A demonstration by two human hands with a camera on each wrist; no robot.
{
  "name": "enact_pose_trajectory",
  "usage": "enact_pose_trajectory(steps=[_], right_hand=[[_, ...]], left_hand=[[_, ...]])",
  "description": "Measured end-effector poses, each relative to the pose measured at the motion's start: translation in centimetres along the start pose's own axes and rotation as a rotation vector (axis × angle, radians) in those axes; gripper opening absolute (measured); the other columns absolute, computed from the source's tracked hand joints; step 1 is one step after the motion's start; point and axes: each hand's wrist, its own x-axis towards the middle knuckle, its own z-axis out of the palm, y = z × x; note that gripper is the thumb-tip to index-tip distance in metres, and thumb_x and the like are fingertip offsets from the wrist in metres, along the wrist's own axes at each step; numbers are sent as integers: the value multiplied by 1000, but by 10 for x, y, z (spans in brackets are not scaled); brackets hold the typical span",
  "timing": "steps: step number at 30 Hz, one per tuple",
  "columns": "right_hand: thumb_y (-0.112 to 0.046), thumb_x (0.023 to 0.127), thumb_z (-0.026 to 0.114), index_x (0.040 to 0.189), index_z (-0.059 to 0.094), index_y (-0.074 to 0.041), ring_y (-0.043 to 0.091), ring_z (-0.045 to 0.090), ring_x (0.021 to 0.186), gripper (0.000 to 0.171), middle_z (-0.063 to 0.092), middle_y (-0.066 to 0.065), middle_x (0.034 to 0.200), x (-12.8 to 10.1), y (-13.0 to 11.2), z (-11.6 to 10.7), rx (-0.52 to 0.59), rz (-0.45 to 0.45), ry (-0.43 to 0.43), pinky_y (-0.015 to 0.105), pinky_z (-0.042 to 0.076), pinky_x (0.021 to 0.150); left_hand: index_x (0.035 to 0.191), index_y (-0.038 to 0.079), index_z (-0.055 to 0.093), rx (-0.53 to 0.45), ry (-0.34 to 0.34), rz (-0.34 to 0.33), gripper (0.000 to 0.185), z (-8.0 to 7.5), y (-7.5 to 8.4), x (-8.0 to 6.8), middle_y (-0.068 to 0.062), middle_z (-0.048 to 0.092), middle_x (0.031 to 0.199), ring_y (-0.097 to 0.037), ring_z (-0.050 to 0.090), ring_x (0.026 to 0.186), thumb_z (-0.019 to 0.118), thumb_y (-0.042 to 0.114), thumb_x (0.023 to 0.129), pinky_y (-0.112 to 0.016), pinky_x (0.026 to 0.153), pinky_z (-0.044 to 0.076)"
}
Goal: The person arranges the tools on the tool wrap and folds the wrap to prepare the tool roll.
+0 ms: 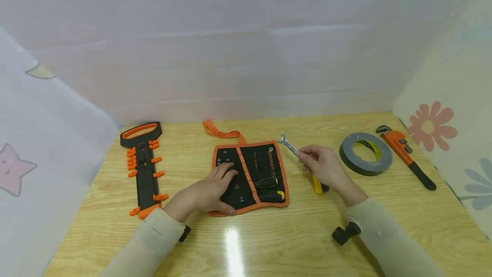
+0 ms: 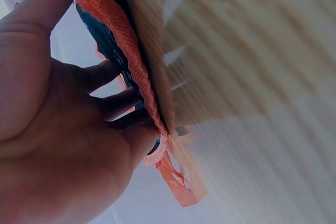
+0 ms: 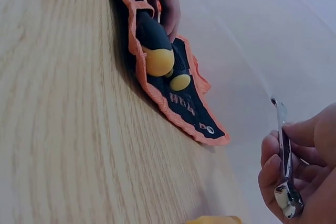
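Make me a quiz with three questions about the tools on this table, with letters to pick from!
1. Where is the roll of tape?
A. Between the right hand and the pipe wrench
B. On the tool pouch
C. Beside the orange and black rack

2. What colour is the edging of the tool pouch?
A. Green
B. Orange
C. White

3. What is the right hand doing?
A. Lying flat on the table
B. Holding a small metal spanner
C. Lifting the tape

Answers:
1 A: the tape lies between the right hand and the pipe wrench.
2 B: an orange border runs round the black pouch.
3 B: its fingers pinch the spanner, while the left hand rests on the pouch.
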Motion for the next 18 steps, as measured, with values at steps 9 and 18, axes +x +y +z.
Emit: enact_pose_trajectory(steps=[9,18], right_hand=[[-17,102,77,116,78,-2,17,60,71,20,76,12,95,6,1,4,-127,-31,-71,25,49,58],[-13,102,75,115,82,-7,12,59,74,15,73,0,88,12,6,9,-283,-235,-150,25,49,62]], left_hand=[[167,4,31,0,2,-2,109,-1,1,1,-22,9,180,-45,11,167,90,49,87,-58,128,35],[166,4,32,2,0,-6,110,0,0,1,-21,9,180,-44,11,167,90,51,86,-58,128,35]])
